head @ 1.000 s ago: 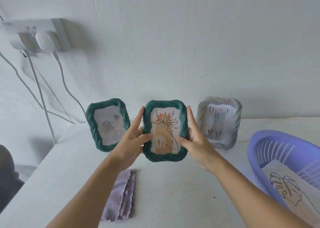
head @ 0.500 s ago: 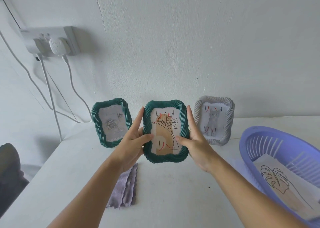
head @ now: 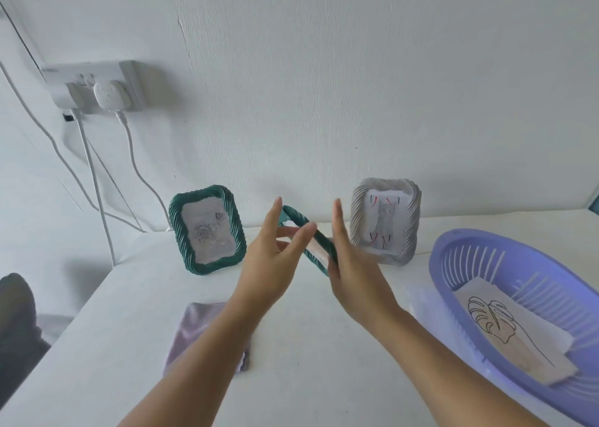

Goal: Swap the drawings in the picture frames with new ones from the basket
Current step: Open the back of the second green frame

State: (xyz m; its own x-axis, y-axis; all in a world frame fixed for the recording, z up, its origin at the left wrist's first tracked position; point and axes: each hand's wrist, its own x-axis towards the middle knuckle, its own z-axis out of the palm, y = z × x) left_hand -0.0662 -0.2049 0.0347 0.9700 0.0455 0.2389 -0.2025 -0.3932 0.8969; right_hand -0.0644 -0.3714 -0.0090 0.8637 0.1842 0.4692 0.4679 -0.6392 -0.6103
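Holding one green frame between two hands, three frames total, one basket

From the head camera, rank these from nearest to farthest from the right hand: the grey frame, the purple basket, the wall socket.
1. Grey frame: just behind the right hand, standing by the wall.
2. Purple basket: farther out to that hand's right, on the table.
3. Wall socket: far off, up on the wall at left.
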